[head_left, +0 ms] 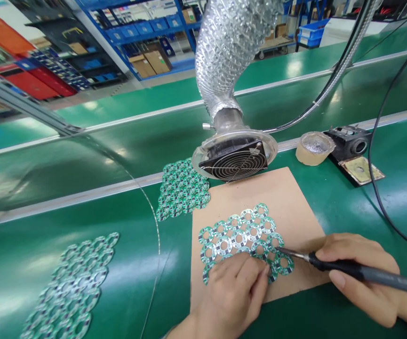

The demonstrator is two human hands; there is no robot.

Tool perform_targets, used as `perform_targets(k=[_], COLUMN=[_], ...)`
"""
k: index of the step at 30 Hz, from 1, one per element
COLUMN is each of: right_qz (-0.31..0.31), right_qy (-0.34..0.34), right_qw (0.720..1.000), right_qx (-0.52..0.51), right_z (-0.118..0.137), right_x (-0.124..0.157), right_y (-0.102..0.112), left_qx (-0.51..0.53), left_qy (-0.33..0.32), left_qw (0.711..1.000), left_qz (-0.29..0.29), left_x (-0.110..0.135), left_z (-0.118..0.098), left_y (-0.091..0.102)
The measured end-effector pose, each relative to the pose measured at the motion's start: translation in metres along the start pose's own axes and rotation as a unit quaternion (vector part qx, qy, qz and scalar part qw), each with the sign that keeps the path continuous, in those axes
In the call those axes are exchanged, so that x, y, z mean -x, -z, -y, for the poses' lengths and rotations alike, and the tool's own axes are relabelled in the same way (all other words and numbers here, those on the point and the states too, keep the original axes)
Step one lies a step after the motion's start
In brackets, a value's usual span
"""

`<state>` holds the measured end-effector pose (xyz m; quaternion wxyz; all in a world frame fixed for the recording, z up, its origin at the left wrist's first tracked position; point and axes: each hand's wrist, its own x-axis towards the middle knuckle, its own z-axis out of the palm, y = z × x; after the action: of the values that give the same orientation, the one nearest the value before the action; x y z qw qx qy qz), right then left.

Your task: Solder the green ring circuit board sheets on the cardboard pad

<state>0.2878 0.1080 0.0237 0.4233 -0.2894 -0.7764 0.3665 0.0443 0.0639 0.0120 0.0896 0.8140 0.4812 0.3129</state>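
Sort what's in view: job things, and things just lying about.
On the job:
soldering iron, in the right hand
circuit boards, partly under the left hand
cardboard sheet, beneath them
probably the fan

Seemingly just lying about:
blue bin
brown boxes

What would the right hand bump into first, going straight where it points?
The iron in the right hand would likely meet the boards ahead; whether its tip already touches them is unclear.

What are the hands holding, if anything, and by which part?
Right hand: soldering iron, by its dark handle. Left hand: over the circuit boards; any grip is hidden.
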Motion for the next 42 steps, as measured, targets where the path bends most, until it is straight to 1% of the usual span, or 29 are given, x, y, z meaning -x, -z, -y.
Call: perform_targets(k=[4,9,15,21,28,33,36,39,42], right_qz=[0.014,0.025,0.011,0.033,0.028,0.013,0.007,-0.015,-0.026], right_qy=[0.042,0.070,0.058,0.079,0.079,0.053,0.022,-0.018,-0.077], right_qw=[0.999,0.997,0.998,0.996,0.996,0.998,1.000,1.000,0.997], right_qx=[0.001,0.009,0.018,0.029,0.037,0.008,0.008,-0.002,0.015], right_z=[0.000,-0.002,-0.002,-0.002,-0.002,0.000,0.000,-0.001,-0.003], right_x=[0.001,0.003,0.003,0.000,0.001,0.002,0.003,0.009,0.020], right_y=[-0.013,-0.015,-0.016,-0.016,-0.016,-0.010,-0.006,-0.001,0.006], left_qx=[0.000,0.007,0.002,0.003,0.000,0.024,0.052,0.091,0.118], left_qy=[-0.003,-0.007,-0.007,-0.013,-0.004,-0.005,0.014,0.025,0.030], left_qw=[1.000,1.000,1.000,1.000,1.000,1.000,0.998,0.995,0.992], left_qz=[-0.003,-0.002,0.003,0.009,0.019,0.006,0.018,0.040,0.044], left_x=[0.001,0.003,0.004,0.003,0.002,0.003,0.000,-0.003,-0.004], left_z=[0.001,0.001,0.000,0.001,0.000,0.000,-0.002,-0.007,-0.013], left_y=[0.001,0.001,0.002,0.001,0.000,0.002,0.008,0.014,0.013])
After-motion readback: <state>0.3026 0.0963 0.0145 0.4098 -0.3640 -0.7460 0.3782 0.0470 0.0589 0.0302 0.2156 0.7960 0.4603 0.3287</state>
